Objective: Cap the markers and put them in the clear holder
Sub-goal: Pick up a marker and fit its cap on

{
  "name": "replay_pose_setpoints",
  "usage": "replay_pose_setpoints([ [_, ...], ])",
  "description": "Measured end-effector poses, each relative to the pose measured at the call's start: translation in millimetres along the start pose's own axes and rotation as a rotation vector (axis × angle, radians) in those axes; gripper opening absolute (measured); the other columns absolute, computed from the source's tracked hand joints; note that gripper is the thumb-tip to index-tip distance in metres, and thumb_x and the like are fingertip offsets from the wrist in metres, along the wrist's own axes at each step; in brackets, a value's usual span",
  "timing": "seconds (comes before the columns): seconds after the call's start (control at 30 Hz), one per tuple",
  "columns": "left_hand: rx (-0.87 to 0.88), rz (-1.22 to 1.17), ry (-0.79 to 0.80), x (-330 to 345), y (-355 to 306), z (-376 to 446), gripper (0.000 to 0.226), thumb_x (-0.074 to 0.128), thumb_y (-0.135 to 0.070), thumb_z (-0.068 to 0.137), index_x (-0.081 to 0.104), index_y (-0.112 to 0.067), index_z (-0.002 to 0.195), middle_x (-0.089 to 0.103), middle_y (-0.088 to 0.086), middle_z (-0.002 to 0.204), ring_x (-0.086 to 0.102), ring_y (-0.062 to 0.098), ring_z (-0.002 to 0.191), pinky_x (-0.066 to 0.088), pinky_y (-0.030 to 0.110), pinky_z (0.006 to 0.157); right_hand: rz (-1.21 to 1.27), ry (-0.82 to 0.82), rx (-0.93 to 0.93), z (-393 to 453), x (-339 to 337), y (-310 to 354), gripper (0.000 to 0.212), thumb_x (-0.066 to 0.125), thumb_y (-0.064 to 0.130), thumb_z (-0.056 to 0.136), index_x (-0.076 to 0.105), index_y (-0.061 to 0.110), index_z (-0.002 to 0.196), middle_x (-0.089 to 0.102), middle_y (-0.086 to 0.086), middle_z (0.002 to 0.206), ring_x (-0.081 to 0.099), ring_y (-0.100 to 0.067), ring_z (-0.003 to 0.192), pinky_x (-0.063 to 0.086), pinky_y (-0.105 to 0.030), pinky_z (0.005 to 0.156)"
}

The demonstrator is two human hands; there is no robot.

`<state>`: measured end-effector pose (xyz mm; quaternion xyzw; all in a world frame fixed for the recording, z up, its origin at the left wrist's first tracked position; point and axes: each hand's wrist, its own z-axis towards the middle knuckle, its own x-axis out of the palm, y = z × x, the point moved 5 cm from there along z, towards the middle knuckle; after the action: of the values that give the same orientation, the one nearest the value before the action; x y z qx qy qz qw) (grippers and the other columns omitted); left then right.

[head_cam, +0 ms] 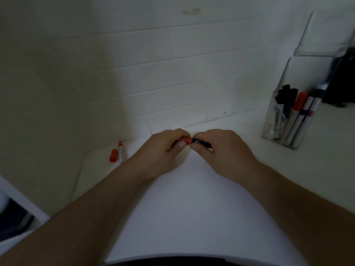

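My left hand (pixel 165 148) grips a red piece (pixel 187 140), seemingly a cap or a marker end, at mid-table near the wall. My right hand (pixel 217 148) grips a dark marker (pixel 201 143) whose tip meets the red piece. Most of both items is hidden inside my fingers. An uncapped red marker (pixel 121 153) lies at the left by the wall, its loose red cap (pixel 113 155) beside it. The clear holder (pixel 286 120) stands at the right with several capped markers upright inside.
The white table (pixel 192 198) runs up to a white brick wall (pixel 172 73). A taller clear pocket (pixel 326 35) rises behind the holder, with a dark object (pixel 340 81) next to it. The table's left edge drops off near the floor (pixel 13 217).
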<state>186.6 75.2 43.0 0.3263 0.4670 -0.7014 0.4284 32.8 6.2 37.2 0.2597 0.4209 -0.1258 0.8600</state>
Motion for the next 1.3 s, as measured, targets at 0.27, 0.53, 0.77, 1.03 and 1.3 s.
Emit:
replay_pose_setpoints([
  [0.27,-0.022,0.049,0.042,5,-5,-2,0.019,0.042,-0.031,0.104,0.059,-0.023,0.105,0.061,-0.009,0.086,0.054,0.006,0.077,0.041,0.028,0.067,0.003,0.035,-0.071,-2,5,1,0.027,0.049,0.049,0.1,0.06,0.029,0.085,0.051,0.01,0.068,0.049,-0.009,0.066,0.04,-0.031,0.061],
  [0.53,-0.043,-0.083,-0.065,7,-12,0,0.014,0.046,-0.031,0.102,0.057,-0.024,0.106,0.062,-0.009,0.087,0.056,0.006,0.078,0.045,0.03,0.068,0.143,0.049,0.011,-1,4,-4,0.018,0.055,0.04,0.1,0.059,0.032,0.115,0.068,0.012,0.09,0.063,-0.011,0.083,0.053,-0.037,0.075],
  [0.77,-0.07,-0.312,-0.177,9,-17,-1,0.064,0.052,0.0,0.087,0.033,-0.035,0.137,0.057,-0.011,0.107,0.059,0.005,0.091,0.049,0.021,0.076,0.098,0.001,0.11,3,4,-19,0.03,0.037,0.037,0.096,0.054,0.042,0.121,0.065,0.01,0.084,0.059,-0.018,0.081,0.052,-0.04,0.074],
  [1.03,0.197,-0.104,-0.176,21,-34,-3,0.079,0.059,-0.01,0.085,0.024,-0.043,0.148,0.044,-0.012,0.121,0.049,0.006,0.106,0.049,0.03,0.091,0.266,-0.469,0.325,22,-120,-35,0.016,0.052,0.029,0.105,0.05,0.029,0.12,0.059,0.014,0.095,0.06,0.0,0.075,0.048,-0.015,0.062],
  [1.3,0.422,0.107,-0.106,34,-64,-12,0.069,0.054,-0.01,0.085,0.037,-0.034,0.147,0.047,-0.002,0.121,0.049,0.014,0.098,0.048,0.028,0.077,-0.072,-0.612,0.35,22,-222,-67,0.024,0.058,0.021,0.101,0.049,0.019,0.124,0.061,0.009,0.094,0.059,0.003,0.075,0.041,-0.003,0.054],
])
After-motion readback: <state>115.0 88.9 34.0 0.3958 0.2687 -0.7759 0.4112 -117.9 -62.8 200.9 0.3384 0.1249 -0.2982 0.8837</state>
